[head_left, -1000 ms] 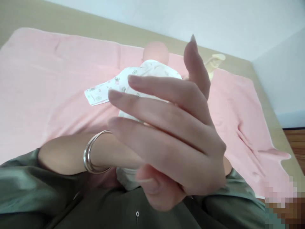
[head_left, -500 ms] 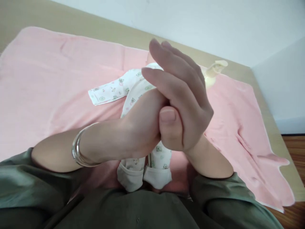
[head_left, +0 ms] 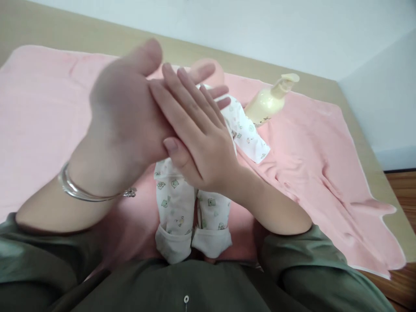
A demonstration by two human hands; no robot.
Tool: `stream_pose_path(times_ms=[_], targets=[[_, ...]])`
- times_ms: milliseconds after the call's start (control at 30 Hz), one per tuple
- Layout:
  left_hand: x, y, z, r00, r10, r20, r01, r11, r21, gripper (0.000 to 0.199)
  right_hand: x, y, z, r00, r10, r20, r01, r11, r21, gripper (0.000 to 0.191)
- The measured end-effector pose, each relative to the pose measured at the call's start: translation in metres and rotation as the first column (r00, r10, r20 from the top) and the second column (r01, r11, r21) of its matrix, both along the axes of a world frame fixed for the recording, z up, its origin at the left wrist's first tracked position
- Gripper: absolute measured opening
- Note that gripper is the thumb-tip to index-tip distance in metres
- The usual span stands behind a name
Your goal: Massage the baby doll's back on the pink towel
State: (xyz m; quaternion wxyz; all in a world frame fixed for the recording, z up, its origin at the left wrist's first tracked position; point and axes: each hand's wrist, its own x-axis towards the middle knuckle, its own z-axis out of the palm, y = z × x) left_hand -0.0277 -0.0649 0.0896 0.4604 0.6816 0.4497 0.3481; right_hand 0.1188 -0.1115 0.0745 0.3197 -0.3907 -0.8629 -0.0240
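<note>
My left hand [head_left: 126,104], with silver bangles [head_left: 92,196] at its wrist, is turned palm up with its fingers stretched out. Across that palm lies my right hand [head_left: 208,147], its fingers straight and its palm pressed to the left. Neither hand holds an object. Beneath them a baby-sized figure in white printed clothes [head_left: 175,197] lies on its back on a pink blanket [head_left: 308,173]. Its round head [head_left: 214,73] shows partly behind my fingertips, and my hands cover most of its torso. Whether it is a doll cannot be made out.
A pale yellow pump bottle [head_left: 264,106] is on the blanket beside the figure's printed sleeve [head_left: 250,138]. The blanket covers a light wooden table [head_left: 360,143] against a white wall [head_left: 260,34]. Brown wooden flooring [head_left: 403,190] shows at the right.
My hands were clasped, with the right fingers curled around the left hand. Now they are flat against each other, the left palm turned up and shifted left, uncovering the bottle and the sleeve.
</note>
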Motion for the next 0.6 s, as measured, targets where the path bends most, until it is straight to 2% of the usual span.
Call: stream_pose_path(times_ms=[33,67,133,200,267,333,367,400,433,500,600], targets=[[-0.002,0.001,0.012,0.994,-0.076,0.082,0.089,0.982,-0.165,0.087,0.0,0.0,0.0,1.0,0.025,0.011,-0.025,0.999,-0.024,0.078],[-0.002,0.003,0.022,0.991,-0.062,0.116,0.087,0.97,-0.228,0.091,0.0,0.0,0.001,0.998,0.045,0.034,-0.043,0.998,-0.055,0.083],[0.003,0.008,0.031,0.991,0.033,0.131,-0.002,0.974,-0.228,0.093,0.001,0.003,-0.002,0.994,0.061,0.086,-0.052,0.993,-0.11,0.078],[0.011,0.019,0.025,0.966,0.134,0.222,-0.078,0.967,-0.242,0.087,0.002,0.008,-0.008,0.99,0.052,0.134,-0.035,0.991,-0.126,0.065],[0.021,0.036,0.004,0.88,0.249,0.403,-0.121,0.941,-0.317,0.079,0.003,0.013,-0.019,0.982,0.03,0.187,-0.001,0.987,-0.158,0.065],[0.028,0.055,-0.025,0.786,0.369,0.497,-0.282,0.928,-0.243,0.064,0.006,0.021,-0.032,0.975,0.009,0.224,0.041,0.975,-0.217,0.065],[0.031,0.064,-0.04,0.791,0.402,0.461,-0.379,0.914,-0.148,0.05,0.009,0.026,-0.039,0.974,-0.002,0.228,0.059,0.968,-0.242,0.063],[0.032,0.072,-0.055,0.834,0.395,0.385,-0.426,0.905,-0.005,0.039,0.012,0.033,-0.046,0.974,-0.006,0.224,0.066,0.964,-0.259,0.061],[0.033,0.078,-0.068,0.859,0.409,0.309,-0.446,0.894,0.055,0.035,0.017,0.042,-0.052,0.977,-0.006,0.214,0.065,0.961,-0.269,0.059],[0.033,0.084,-0.088,0.888,0.406,0.216,-0.444,0.879,0.174,0.031,0.031,0.062,-0.063,0.985,-0.001,0.171,0.048,0.961,-0.273,0.055],[0.031,0.084,-0.107,0.917,0.366,0.16,-0.398,0.868,0.298,0.023,0.053,0.092,-0.074,0.994,-0.064,0.089,0.089,0.947,-0.31,0.054]])
